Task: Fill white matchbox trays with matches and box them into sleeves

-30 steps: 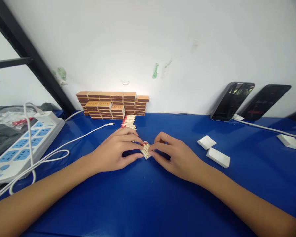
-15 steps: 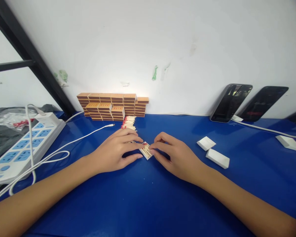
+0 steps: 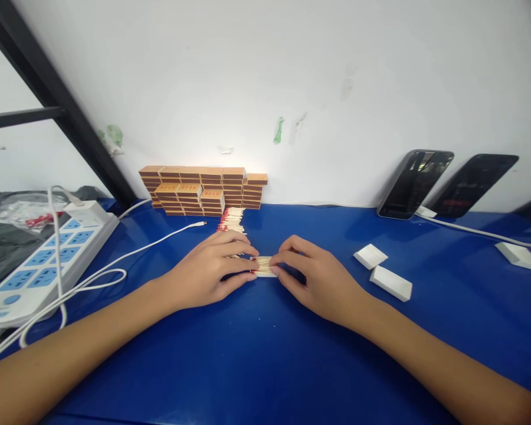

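Note:
Between my hands a small white matchbox tray (image 3: 266, 275) lies level and lengthwise on the blue tabletop. Matchsticks (image 3: 262, 264) fill it, with red heads showing at its left end. My left hand (image 3: 216, 265) grips that end with thumb and fingers. At the opposite end, my right hand (image 3: 316, 274) has its fingertips pinched on the tray and the match ends, partly hiding them. Just beyond my left hand lies a heap of loose matches (image 3: 233, 220), their red heads to the left.
Stacked matchboxes (image 3: 181, 203) stand against the wall behind the heap. Two white empty-looking trays (image 3: 392, 283) rest to the right. Two phones (image 3: 416, 184) lean on the wall. A power strip (image 3: 48, 265) and white cables (image 3: 110, 273) occupy the left side.
The matchbox tray has turned from a diagonal position to lie straight across between my hands. Both hands have stayed almost in place, fingers still at its ends.

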Available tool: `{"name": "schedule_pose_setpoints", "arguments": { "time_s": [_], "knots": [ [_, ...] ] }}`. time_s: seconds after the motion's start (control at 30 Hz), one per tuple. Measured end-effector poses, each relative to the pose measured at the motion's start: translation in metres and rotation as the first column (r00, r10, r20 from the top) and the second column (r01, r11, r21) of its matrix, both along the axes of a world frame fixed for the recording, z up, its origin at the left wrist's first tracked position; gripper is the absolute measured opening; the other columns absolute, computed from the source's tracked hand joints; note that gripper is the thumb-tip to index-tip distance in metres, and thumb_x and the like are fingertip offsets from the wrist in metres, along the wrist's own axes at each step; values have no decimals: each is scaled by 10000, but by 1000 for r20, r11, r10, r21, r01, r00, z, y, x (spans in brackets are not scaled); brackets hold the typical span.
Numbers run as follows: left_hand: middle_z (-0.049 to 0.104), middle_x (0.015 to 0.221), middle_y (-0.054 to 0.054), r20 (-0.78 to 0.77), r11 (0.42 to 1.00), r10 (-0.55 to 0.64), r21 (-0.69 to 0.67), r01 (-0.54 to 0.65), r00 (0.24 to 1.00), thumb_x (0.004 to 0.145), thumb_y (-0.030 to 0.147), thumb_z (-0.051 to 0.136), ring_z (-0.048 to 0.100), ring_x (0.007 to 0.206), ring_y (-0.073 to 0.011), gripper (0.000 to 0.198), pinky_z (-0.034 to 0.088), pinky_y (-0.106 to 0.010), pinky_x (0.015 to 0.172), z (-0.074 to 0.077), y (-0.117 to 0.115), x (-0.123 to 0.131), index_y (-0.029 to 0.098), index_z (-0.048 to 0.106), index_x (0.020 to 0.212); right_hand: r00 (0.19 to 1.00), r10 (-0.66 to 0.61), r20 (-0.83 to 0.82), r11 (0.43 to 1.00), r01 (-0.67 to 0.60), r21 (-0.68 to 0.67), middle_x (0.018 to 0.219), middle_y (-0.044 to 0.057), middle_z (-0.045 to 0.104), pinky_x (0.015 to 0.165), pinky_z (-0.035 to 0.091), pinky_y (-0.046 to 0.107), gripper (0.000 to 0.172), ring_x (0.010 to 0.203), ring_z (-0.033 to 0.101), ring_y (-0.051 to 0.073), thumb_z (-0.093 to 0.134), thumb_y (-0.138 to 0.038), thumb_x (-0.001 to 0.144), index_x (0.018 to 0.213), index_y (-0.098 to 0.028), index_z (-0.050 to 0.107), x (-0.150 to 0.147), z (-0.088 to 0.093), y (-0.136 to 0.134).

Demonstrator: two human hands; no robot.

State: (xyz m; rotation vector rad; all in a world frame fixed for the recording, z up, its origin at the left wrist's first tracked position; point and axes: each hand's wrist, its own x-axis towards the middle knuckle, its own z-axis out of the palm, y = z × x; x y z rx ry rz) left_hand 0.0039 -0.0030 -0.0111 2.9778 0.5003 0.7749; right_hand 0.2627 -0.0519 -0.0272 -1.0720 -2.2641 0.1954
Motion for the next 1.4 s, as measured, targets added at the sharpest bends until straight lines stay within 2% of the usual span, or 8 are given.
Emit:
{"name": "schedule_pose_setpoints", "arguments": {
  "time_s": [0.1, 0.33, 0.53, 0.63, 0.87, 1.13, 1.4],
  "knots": [
    [756, 1191, -63, 2, 1000, -15, -12, 15, 1000, 998, 236, 646, 638, 1174, -258, 182, 541, -458, 1059, 1, 0, 0, 224, 763, 1136, 1000, 14, -1, 1000, -14, -26, 1083, 85, 666, 764, 558, 349, 147, 904, 654, 198, 563, -208, 1014, 1081, -221, 692, 0, 1, 0],
    [771, 1167, -51, 23, 996, -1, -86, 3, 1000, 1005, 253, 643, 645, 1168, -249, 182, 553, -438, 1037, 2, -1, 2, 231, 761, 1142, 1000, 26, 8, 998, -26, -62, 1129, 100, 645, 752, 576, 351, 136, 851, 653, 184, 553, -209, 1015, 1047, -217, 685, 0, 2, -1],
    [776, 1164, -53, 32, 994, -19, -104, 22, 999, 996, 242, 657, 644, 1189, -252, 178, 549, -439, 1050, 1, 0, 2, 226, 769, 1133, 997, 77, 9, 991, -76, -113, 1176, 94, 660, 922, 580, 410, 179, 1055, 649, 223, 516, -189, 1039, 1122, -232, 669, 1, 0, 1],
    [779, 1159, -54, 45, 992, -21, -125, 27, 999, 992, 244, 665, 649, 1193, -250, 180, 551, -440, 1055, 2, 0, 2, 225, 772, 1136, 996, 89, -8, 989, -89, -121, 1190, 94, 659, 950, 574, 416, 190, 1074, 645, 220, 515, -204, 1047, 1150, -237, 672, 2, -1, 1],
    [779, 1165, -57, 46, 987, -28, -155, 35, 999, 1001, 252, 658, 659, 1210, -248, 187, 553, -437, 1057, 1, -1, 3, 226, 760, 1156, 987, 161, -16, 981, -162, -109, 1273, 105, 616, 938, 578, 396, 342, 1123, 636, 214, 448, -111, 1040, 1237, -275, 675, 3, -3, 2],
    [775, 1168, -51, 19, 990, -12, -143, 14, 1000, 1010, 251, 645, 652, 1181, -236, 163, 556, -422, 1043, 3, -1, 3, 208, 757, 1120, 991, 121, -57, 990, -125, -67, 1237, 102, 676, 1004, 562, 440, 244, 1157, 633, 238, 503, -142, 1037, 1183, -243, 671, 0, -2, 2],
    [769, 1167, -61, 11, 995, -1, -99, 2, 1000, 1015, 255, 639, 652, 1170, -231, 182, 566, -404, 1023, 1, -3, 3, 190, 741, 1151, 999, 36, -1, 999, -36, -35, 1160, 88, 727, 941, 564, 465, 208, 1041, 675, 245, 534, -125, 1005, 1121, -214, 682, -1, 2, 1]
  ]
}}
